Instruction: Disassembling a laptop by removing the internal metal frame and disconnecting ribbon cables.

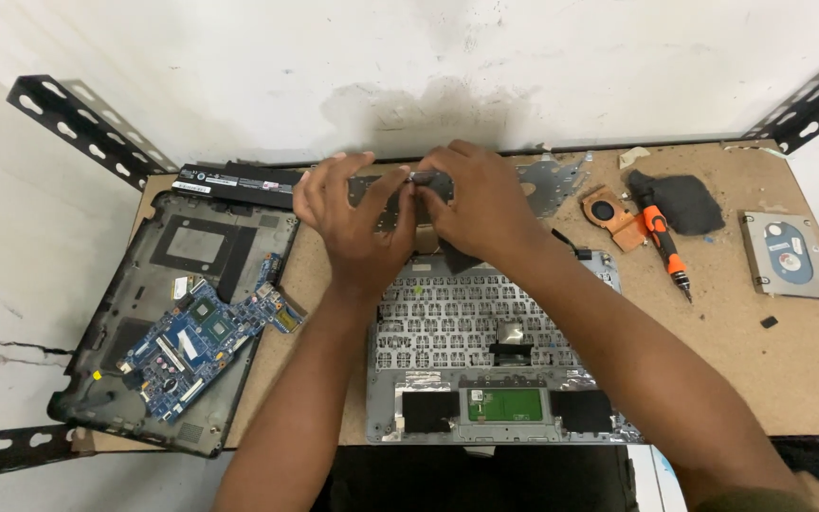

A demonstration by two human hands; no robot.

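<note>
Both hands meet over the far end of an upturned laptop keyboard deck [485,332], which shows the silver underside of the keys and a green touchpad board. My left hand [348,223] and my right hand [481,199] pinch a long dark perforated metal strip [386,199] between fingers and thumbs, just above the deck's back edge. A small silver part sits between the fingertips. The strip's middle is hidden by the fingers.
A black laptop bottom case [120,351] lies at the left with a blue motherboard [201,341] in it. A black battery bar [239,182] lies behind. On the right are a metal bracket [552,180], a copper fan heatsink [609,213], an orange screwdriver [665,246], a black cloth [689,204] and a hard drive [789,251].
</note>
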